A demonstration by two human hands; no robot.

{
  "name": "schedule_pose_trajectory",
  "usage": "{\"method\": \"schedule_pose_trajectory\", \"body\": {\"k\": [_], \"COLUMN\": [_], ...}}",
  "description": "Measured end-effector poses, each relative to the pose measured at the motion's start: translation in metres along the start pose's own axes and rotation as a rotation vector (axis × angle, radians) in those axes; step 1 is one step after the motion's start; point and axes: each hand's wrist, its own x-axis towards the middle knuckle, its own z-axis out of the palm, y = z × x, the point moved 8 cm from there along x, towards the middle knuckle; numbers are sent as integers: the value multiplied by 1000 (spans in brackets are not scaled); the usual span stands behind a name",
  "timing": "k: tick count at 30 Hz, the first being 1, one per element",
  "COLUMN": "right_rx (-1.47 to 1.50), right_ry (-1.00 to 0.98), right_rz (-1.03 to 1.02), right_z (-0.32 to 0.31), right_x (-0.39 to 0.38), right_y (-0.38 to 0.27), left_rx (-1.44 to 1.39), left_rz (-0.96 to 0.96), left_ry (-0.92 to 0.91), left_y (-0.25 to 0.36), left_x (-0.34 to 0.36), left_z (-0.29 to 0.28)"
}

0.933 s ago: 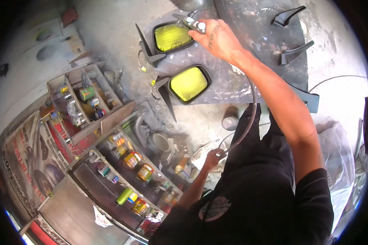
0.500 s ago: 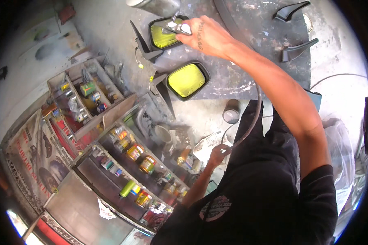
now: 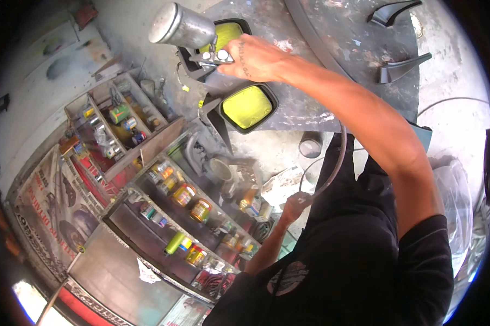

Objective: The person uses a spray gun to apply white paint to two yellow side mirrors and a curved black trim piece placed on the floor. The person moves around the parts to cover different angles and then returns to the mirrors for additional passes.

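Note:
My right hand (image 3: 249, 58) is wrapped round a spray gun (image 3: 215, 56) topped by a metal paint cup (image 3: 182, 26). It is over the table, partly covering the farther car mirror (image 3: 230, 32), which has a black frame and a yellow-green face. The nearer car mirror (image 3: 247, 108), also black with a yellow-green face, lies face up by the table's near edge. Down by my side, my left hand (image 3: 298, 205) is closed round the dark air hose (image 3: 336, 173), which loops up toward my right forearm.
The dark, paint-spotted table (image 3: 332, 111) also carries two black curved trim pieces (image 3: 398, 69). At left stand shelves (image 3: 163, 217) of paint cans and jars, with a wooden divided box (image 3: 131, 157) beyond. A cup (image 3: 310, 148) is below the table edge; plastic sheeting (image 3: 453, 201) hangs at right.
My right hand and the spray gun have moved left and nearer, off the farther mirror's middle; the paint cup now shows whole. My left hand still grips the hose, slightly shifted.

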Motion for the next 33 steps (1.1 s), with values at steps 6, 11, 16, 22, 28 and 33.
{"method": "schedule_pose_trajectory", "body": {"k": [6, 11, 16, 22, 28, 33], "right_rx": [21, -12, 28, 48, -10, -131], "right_ry": [49, 347, 429, 59, 36, 305], "right_rz": [-3, -25, -119, -28, -87, -166], "right_z": [-10, -50, -55, -39, -38, -59], "right_x": [18, 40, 52, 22, 35, 61], "right_y": [12, 9, 14, 7, -11, -42], "left_rx": [9, -58, 6, -20, -60, -191], "left_rz": [61, 5, 22, 82, -20, -50], "left_ry": [-28, -17, -30, -87, -45, -54], "left_y": [7, 22, 23, 31, 41, 39], "left_x": [7, 12, 18, 24, 28, 30], "left_z": [-3, -8, -10, -7, -5, -4]}}
